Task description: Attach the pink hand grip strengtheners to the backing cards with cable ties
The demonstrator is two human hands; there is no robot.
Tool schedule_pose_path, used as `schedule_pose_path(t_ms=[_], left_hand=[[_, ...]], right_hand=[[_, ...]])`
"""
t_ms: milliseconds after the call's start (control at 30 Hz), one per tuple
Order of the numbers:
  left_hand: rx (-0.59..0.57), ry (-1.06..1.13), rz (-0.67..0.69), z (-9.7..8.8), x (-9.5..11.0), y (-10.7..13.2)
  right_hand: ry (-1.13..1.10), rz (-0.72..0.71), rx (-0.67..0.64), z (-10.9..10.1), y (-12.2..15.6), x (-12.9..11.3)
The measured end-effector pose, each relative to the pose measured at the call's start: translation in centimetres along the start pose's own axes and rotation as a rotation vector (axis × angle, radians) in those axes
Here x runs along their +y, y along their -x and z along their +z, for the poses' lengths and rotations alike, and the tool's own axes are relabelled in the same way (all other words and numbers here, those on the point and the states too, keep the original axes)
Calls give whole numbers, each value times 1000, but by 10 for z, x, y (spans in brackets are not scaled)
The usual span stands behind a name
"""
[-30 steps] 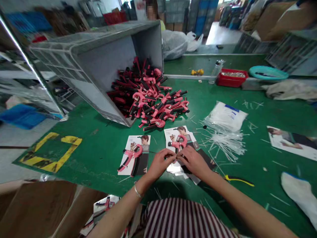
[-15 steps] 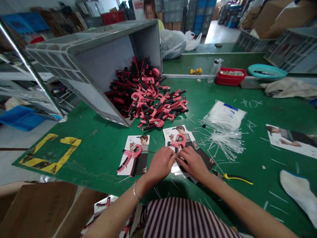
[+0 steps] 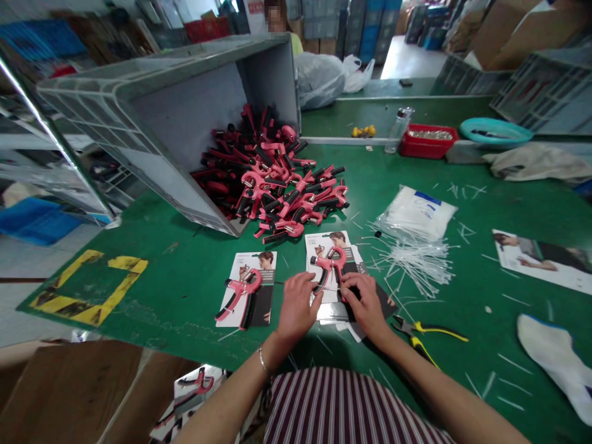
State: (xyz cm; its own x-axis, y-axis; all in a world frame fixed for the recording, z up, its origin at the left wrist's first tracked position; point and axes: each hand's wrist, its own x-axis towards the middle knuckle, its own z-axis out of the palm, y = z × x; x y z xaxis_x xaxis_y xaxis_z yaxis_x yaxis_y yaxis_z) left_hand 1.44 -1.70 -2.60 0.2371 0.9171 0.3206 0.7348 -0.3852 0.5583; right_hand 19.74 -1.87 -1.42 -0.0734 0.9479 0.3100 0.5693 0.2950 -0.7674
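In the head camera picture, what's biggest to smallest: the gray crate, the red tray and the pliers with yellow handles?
Largest: the tipped grey plastic crate.
Next, with no clear order: the red tray and the yellow-handled pliers. They look about alike, and the pliers are nearer the camera, so I can't rank them.

Left hand, right hand drawn apart; yellow-handled pliers now uncovered.

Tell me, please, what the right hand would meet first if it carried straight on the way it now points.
Probably the pink-and-black hand grip strengthener on the backing card, just ahead of the right hand, though depth is hard to judge from this view.
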Motion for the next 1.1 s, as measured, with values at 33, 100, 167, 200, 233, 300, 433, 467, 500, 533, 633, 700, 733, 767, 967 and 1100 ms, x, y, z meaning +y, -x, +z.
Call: schedule_pose_path(t_ms=[33,100,167,200,233,300,433,467,500,533,633,700,733,767,967,1100], left_hand=[[0,28,-18,-3,2,-1],[13,146,-96,-13,5,-2],[19,380,-249,-27,5,-5],[10,531,-351,-34,3,-8],[-2,683,-465,-40,0,-11],[-38,953,-692,-48,-4,-18],[-279,1273,-870,-45,0,-36],[-340,1282,-852,-42,3,-40],[-369,1251,-823,-38,7,-43],[-367,1188,-788,-35,10,-45],[-300,957,-654,-32,16,-49],[-291,838,-554,-35,18,-48],[-295,793,-508,-37,19,-47],[-300,757,-464,-40,21,-47],[-316,609,-257,-56,33,-46],[-342,564,-201,-62,32,-45]], right_hand=[[10,19,1,-3,2,0],[78,9,-23,-19,10,1],[218,-21,-63,-49,24,10],[313,-32,-85,-68,34,19],[415,-20,-122,-89,48,29],[602,25,-254,-127,78,52],[828,102,-389,-168,123,81],[805,128,-411,-172,126,81],[754,168,-432,-174,126,77],[676,235,-457,-175,123,70],[304,538,-528,-176,104,41],[-41,684,-610,-172,87,19],[-211,712,-667,-169,78,9],[-361,723,-736,-165,68,0],[-734,726,-1019,-137,23,-27],[-768,759,-1090,-132,5,-26]])
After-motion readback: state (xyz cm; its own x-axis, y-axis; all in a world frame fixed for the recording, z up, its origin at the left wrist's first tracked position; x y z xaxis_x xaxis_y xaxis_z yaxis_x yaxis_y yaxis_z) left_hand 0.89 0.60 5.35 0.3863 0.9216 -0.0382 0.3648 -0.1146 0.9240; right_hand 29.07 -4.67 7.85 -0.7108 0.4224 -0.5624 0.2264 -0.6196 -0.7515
